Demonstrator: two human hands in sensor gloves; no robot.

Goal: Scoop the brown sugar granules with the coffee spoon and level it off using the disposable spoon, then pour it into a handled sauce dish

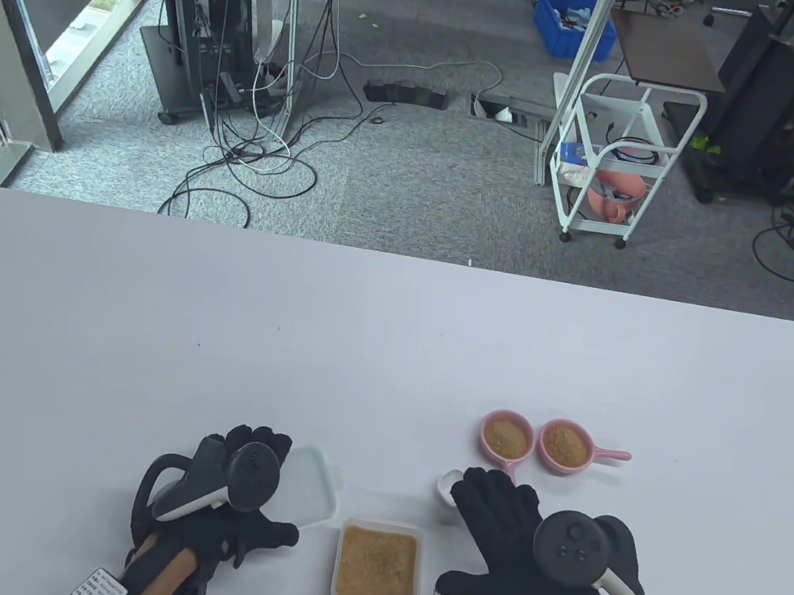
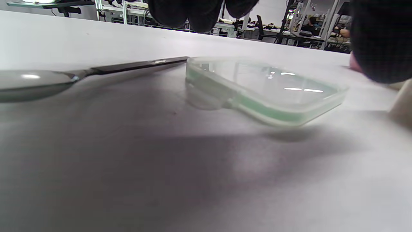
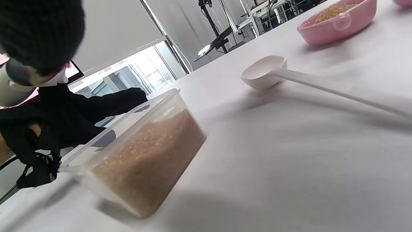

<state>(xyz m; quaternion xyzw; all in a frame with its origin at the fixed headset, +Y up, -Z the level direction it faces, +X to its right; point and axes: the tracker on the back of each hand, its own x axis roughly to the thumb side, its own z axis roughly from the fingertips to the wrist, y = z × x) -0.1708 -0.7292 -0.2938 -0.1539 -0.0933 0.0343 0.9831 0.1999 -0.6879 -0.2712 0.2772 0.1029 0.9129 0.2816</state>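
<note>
The clear tub of brown sugar (image 1: 377, 568) stands open at the front edge, between my hands. My left hand (image 1: 265, 445) hovers with straight fingers (image 2: 193, 14) over the metal coffee spoon (image 2: 48, 80), which lies flat on the table, untouched. My right hand (image 1: 493, 507) is spread flat above the white disposable spoon (image 3: 264, 72); only the spoon's bowl (image 1: 448, 485) peeks out past the fingertips. The spoon lies loose on the table. Two pink handled sauce dishes (image 1: 506, 437) (image 1: 566, 445) sit just beyond the right hand, both holding sugar.
The tub's clear lid (image 1: 311, 485) lies beside the left hand, next to the coffee spoon's handle (image 2: 138, 66). The white table (image 1: 360, 351) stretches bare beyond the dishes. Its far edge runs across the middle of the table view.
</note>
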